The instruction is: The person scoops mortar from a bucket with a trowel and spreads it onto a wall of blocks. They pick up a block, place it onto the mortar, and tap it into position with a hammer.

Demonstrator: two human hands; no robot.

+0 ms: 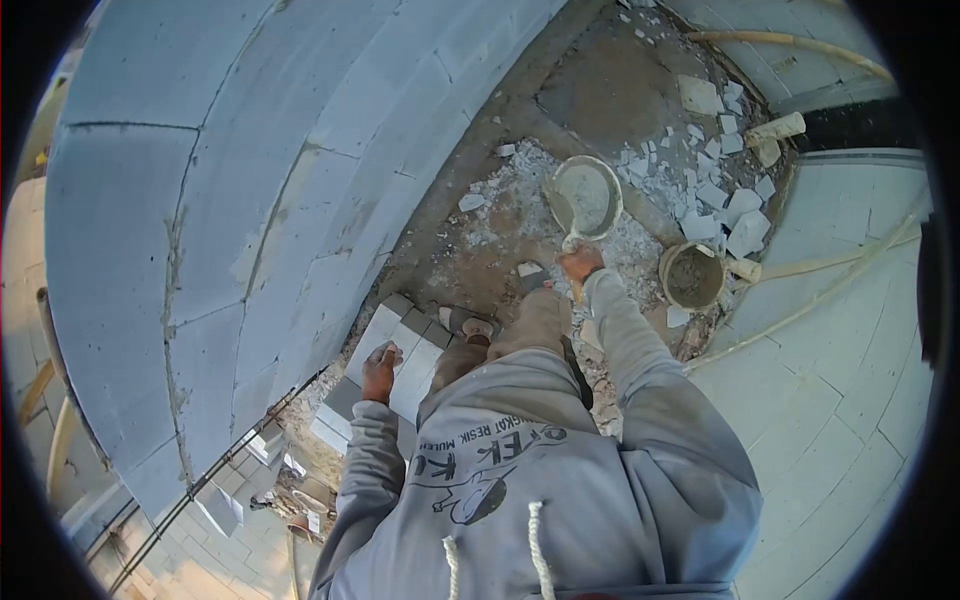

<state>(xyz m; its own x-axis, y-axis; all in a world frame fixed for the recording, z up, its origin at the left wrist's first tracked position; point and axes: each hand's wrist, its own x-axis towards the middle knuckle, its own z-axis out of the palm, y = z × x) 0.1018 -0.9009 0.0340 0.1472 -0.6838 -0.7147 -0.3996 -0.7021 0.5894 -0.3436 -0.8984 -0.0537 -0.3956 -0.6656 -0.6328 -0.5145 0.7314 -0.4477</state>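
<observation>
My right hand (581,263) is closed round the handle of a mortar-coated trowel (572,240). The trowel's head reaches the near rim of a round bucket (612,190) holding pale grey mix. Over on the left, my left hand (379,374) hangs above a stack of light grey blocks (375,335), its dusty fingers loosely bent and slightly apart, with no object showing in them. Both feet stand on the dirt floor between the blocks and the bucket.
A tall block wall (270,190) rises on the left, with another block wall (830,370) on the right. A second bucket (692,276) stands right of the first. Broken block pieces (715,190) litter the ground, and bamboo poles (810,262) lean at the right.
</observation>
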